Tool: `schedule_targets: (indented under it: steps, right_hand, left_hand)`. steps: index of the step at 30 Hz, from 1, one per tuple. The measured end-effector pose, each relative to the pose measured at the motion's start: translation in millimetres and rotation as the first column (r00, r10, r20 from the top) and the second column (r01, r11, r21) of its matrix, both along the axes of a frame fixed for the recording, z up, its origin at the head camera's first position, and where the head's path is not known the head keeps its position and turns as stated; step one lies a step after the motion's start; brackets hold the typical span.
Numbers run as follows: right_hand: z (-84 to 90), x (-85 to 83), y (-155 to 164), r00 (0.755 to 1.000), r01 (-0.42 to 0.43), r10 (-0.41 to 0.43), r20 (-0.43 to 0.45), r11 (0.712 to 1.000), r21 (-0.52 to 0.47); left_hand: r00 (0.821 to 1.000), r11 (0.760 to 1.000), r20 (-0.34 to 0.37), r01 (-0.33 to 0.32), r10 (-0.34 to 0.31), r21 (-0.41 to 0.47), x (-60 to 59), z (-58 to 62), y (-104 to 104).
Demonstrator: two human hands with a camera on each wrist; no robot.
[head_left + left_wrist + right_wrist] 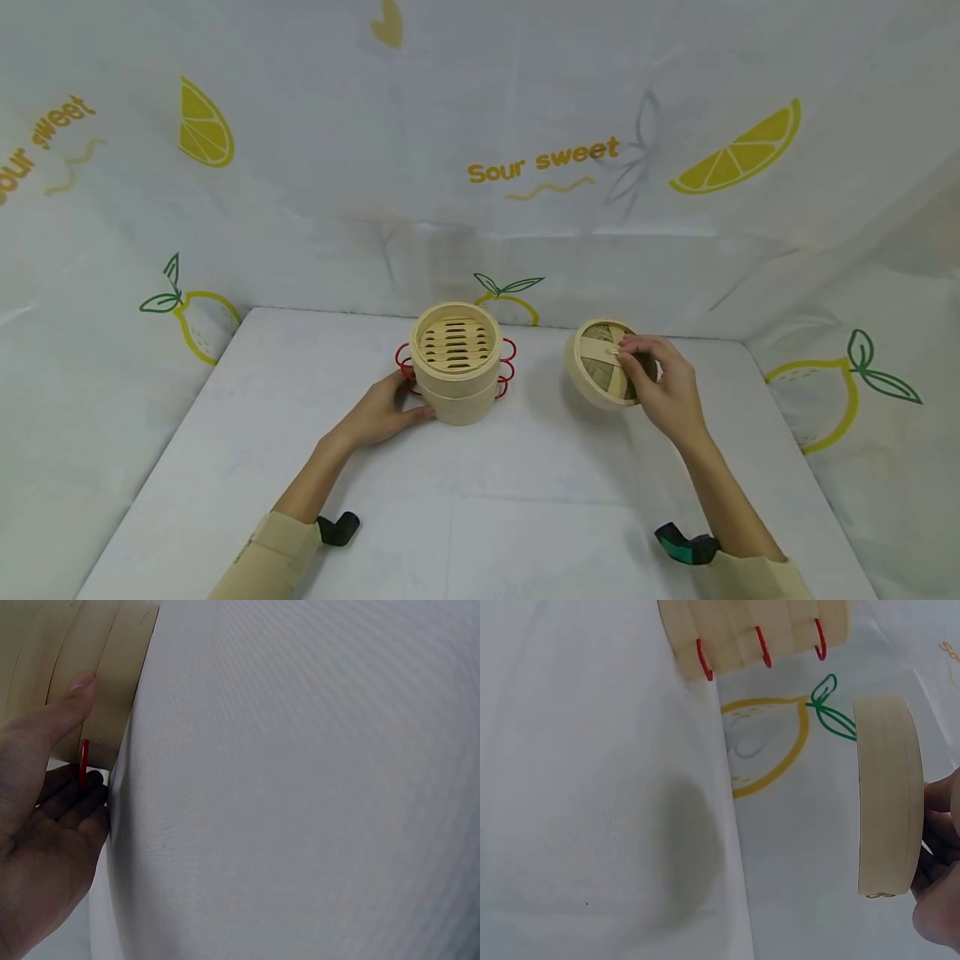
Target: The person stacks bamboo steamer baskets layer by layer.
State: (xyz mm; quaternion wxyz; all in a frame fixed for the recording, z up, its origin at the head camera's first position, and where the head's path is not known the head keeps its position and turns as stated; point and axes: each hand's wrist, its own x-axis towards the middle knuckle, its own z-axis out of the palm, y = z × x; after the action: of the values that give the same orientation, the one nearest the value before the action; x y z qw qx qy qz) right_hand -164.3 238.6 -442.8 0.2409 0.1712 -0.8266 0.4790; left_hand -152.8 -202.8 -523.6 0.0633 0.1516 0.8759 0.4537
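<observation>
Steamer lid (603, 364) tilted, pinched in right hand (663, 383); steamer (456, 360) against relaxed left hand (384, 410).

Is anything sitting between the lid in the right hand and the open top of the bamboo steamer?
Nothing visible. The right hand holds the lid tilted, right of the steamer; only bare table lies between. The left hand touches the steamer's far side.

Two-tier bamboo steamer (456, 362), uncovered and upright on a red wire stand (507, 360) at the middle of the surface, slatted floor visible inside. Round bamboo lid (603, 364), tilted on edge to its right, well apart, woven top and handle strap facing the viewer.
</observation>
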Motion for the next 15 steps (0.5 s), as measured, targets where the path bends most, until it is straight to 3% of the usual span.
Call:
schedule_targets:
  steps: [15]
  right_hand:
    - [14.7,-2.9,-26,0.999,-0.043,0.041,-0.023,0.996,-0.084]
  left_hand:
    - [1.0,1.0,0.002,0.001,-0.001,-0.008,-0.5,0.4,1]
